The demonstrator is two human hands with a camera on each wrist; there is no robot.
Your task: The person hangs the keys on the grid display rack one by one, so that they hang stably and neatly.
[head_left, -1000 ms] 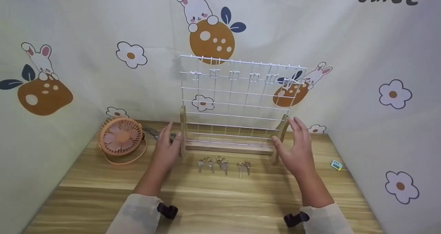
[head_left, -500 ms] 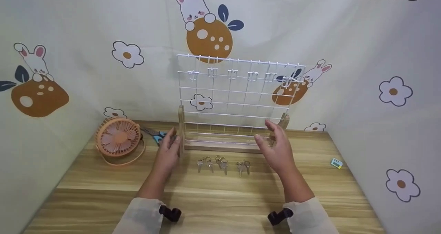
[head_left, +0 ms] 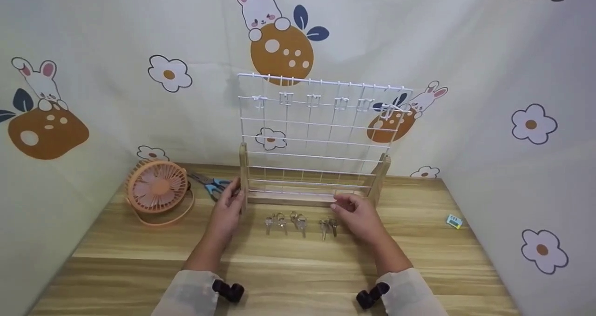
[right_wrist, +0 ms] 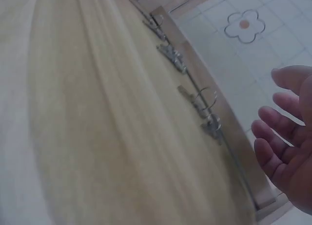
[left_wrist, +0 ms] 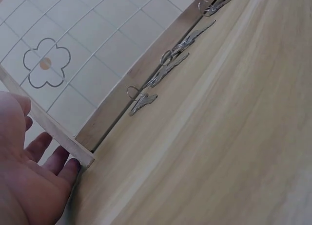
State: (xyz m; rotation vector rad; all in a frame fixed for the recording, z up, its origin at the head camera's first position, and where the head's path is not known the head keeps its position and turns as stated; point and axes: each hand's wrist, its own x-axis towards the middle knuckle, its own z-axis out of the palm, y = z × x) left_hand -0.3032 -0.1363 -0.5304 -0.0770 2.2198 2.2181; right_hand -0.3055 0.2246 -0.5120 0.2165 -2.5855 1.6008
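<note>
A white wire grid rack (head_left: 321,144) stands upright on a wooden base, with a wooden post (head_left: 243,176) at its left and another at its right. My left hand (head_left: 226,212) is at the outer side of the left post, its fingertips right at the wood in the left wrist view. My right hand (head_left: 361,218) hovers in front of the base with fingers loosely bent and nothing between them. Several metal keys (head_left: 301,225) on rings lie in a row before the rack. The right fingertips are just beside the rightmost keys (head_left: 333,226).
Small white hooks (head_left: 313,100) hang along the upper part of the grid. An orange fan (head_left: 157,187) stands at the left, with blue-handled scissors (head_left: 213,185) near it. A small light-blue device (head_left: 454,221) lies by the right table edge. Printed cloth hangs behind and beside the table.
My right hand has left the right post and moved leftward and down, toward the rightmost keys. The left hand stays at the left post. The keys have not moved.
</note>
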